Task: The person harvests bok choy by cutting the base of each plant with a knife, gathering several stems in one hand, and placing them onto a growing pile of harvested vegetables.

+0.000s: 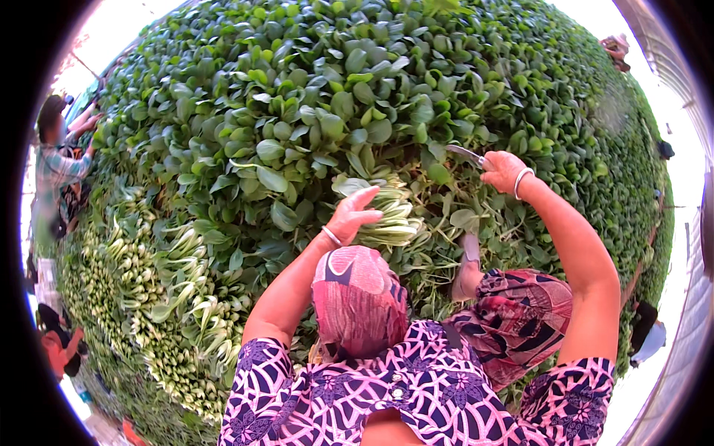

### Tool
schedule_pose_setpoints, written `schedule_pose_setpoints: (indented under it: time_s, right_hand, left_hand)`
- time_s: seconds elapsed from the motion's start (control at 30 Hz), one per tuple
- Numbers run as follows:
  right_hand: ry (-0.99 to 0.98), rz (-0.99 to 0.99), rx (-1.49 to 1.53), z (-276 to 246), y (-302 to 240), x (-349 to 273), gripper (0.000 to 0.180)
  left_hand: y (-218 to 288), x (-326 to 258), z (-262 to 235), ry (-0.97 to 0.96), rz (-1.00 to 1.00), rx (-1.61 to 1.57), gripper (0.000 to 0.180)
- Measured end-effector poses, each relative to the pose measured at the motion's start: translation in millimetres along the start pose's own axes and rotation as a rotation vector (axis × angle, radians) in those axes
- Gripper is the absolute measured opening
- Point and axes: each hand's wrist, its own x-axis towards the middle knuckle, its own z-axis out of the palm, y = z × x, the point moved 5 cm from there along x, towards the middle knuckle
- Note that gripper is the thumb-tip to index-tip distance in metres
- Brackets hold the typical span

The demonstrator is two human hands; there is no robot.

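Cut greens [387, 215], white-stemmed, leafy, bundled

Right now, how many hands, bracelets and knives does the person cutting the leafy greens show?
Hands: 2, left hand, right hand
Bracelets: 2, left bracelet, right bracelet
Knives: 1, the knife in the right hand
Total: 5
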Motion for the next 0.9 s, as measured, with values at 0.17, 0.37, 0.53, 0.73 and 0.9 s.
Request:
schedule_pose_setpoints:
  time_s: [0.17, 0.37, 0.53, 0.73, 0.9]
  right_hand:
    - [0.139, 0.102, -0.106, -2, 48, -11, 0.03]
    - [0.088, 0.316, -0.024, 17, 100, 27, 0.028]
    - [0.257, 0.369, 0.255, 40, 154, 100, 0.031]
    - [0.274, 0.339, 0.397, 103, 229, 193, 0.037]
    - [0.44, 0.421, 0.635, 115, 197, 192, 0.03]
  left_hand:
    - [4, -2, -21, 0.029, -0.007, 0.007, 0.067]
    - [45, -27, -48, 0.062, -0.151, 0.229, 0.067]
    - [95, -16, -75, 0.149, -0.282, 0.41, 0.063]
    - [132, 93, -24, 0.024, -0.134, 0.878, 0.047]
    - [122, 221, 105, -0.257, 0.41, 1.429, 0.044]
